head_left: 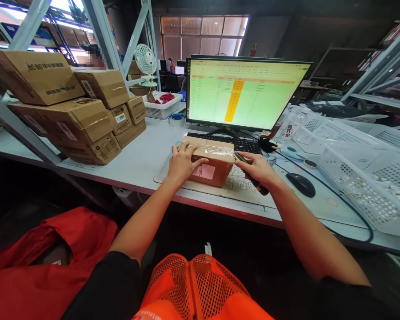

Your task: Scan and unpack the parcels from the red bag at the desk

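A small brown cardboard box [211, 171] sits on a mat at the front of the desk, clear tape across its top and a pale label on its near side. My left hand [182, 164] grips its left end, fingers over the top and thumb against the near face. In my right hand [257, 169] is a box cutter [260, 188] with a dark and yellow handle. Its front end meets the upper right edge of the box, by the tape. The blade itself is too small to make out.
Behind the box stand a keyboard [250, 146] and a lit monitor [243, 93]. Stacked cartons [76, 118] fill the left side. To the right lie a black mouse [300, 184], a cable, tape rolls and white plastic baskets [363, 186]. Red cloth [83, 235] hangs below left.
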The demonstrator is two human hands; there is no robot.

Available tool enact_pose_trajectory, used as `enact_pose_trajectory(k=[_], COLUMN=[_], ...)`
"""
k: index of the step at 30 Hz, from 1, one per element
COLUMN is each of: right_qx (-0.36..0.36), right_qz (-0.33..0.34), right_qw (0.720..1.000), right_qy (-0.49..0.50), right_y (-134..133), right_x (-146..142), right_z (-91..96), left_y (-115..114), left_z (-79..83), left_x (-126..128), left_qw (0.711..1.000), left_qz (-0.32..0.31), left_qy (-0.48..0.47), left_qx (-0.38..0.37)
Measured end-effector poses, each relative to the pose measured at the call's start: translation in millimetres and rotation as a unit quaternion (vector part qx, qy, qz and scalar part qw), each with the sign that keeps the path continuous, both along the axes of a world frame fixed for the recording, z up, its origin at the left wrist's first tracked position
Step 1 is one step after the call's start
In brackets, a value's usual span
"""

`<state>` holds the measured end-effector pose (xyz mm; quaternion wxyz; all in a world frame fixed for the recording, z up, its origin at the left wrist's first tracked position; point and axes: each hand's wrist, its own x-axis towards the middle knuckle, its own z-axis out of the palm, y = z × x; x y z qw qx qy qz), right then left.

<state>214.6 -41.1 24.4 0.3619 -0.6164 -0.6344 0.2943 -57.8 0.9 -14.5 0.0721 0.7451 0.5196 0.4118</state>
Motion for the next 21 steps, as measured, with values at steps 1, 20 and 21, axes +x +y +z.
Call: enact_pose_trajectory(k=[1, 20, 21], right_qx=[0.000, 0.195, 0.182], right_qz=[-0.001, 0.039, 0.070], right_qw=[1.000, 0.864, 0.842], right_qy=[0.003, -0.463, -0.503], right_y=[-5.7, 28.9, 39.9], right_x=[-2.0, -9.3, -31.6], right_z=[-1.1, 77.6, 87.7], left_y=[0.1, 12.0, 16.8], left_z=[0.0, -34.8, -39.8], left_x=[-0.1, 25.9, 27.0], left_qw=[1.000, 0.972, 0.971], left_qz=[-0.001, -0.030, -0.022], left_qy=[0.001, 0.089, 0.081], left_qx=[-0.001, 0.217, 0.225])
